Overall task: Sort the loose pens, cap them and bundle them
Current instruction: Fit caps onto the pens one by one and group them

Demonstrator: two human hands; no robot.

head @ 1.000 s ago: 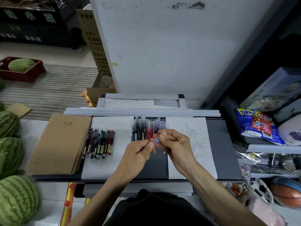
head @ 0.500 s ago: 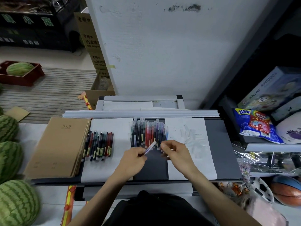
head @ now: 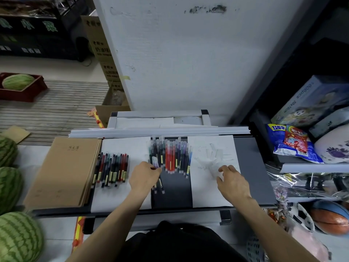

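Hands have split since half a second ago: left hand (head: pixel 145 175) now sits at the left edge of the middle row of pens (head: pixel 171 157), and right hand (head: pixel 233 181) is out to the right of that row. Progress, judged: row sorted by colour and mostly capped. Second batch of pens (head: pixel 112 169) lies well left of the row, capping unclear. Loose clear caps (head: pixel 211 159) remain just right of the row. Nothing bundled yet. Left fingers pinch a capped purple pen (head: pixel 155 163) at the row's left side. Right fingers loosely curled, slightly apart, holding nothing, tips by the caps; contact cannot be told.
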